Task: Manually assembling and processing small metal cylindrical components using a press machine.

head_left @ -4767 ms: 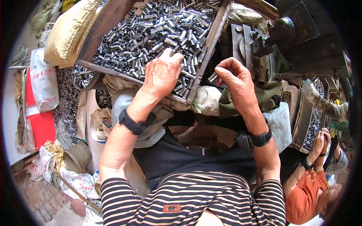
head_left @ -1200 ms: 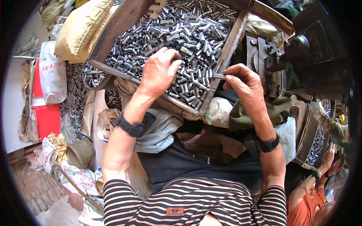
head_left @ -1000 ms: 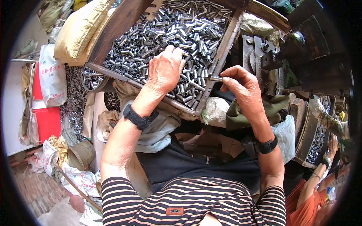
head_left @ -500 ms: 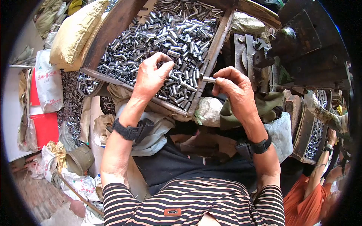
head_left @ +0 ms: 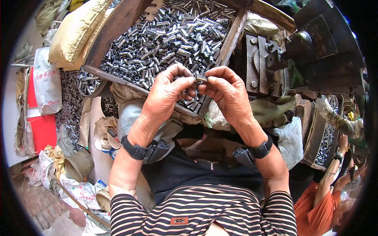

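A short, shiny metal tube (head_left: 201, 78) is pinched between the fingertips of both my hands, which meet over the near right part of a wooden tray (head_left: 118, 81). My left hand (head_left: 167, 92) is closed, thumb and forefinger at the tube's left end. On its right end, the thumb and forefinger of my right hand (head_left: 228, 92) are closed too. Whether the left fingers hold a second piece is hidden. Beneath and beyond the hands, loose metal tubes (head_left: 157, 43) fill the tray in a heap.
A dark metal machine (head_left: 315, 51) stands at the right, with a bolted block (head_left: 258, 63) near the tray. Full yellowish sacks (head_left: 75, 35) lie at the left. A bucket (head_left: 78, 165) is at lower left. Another person's arm (head_left: 330, 169) reaches toward a tube-filled box (head_left: 325, 145) at right.
My left hand has moved right from over the heap, and my right hand has come left with its tube. Both hands now meet on the tube.
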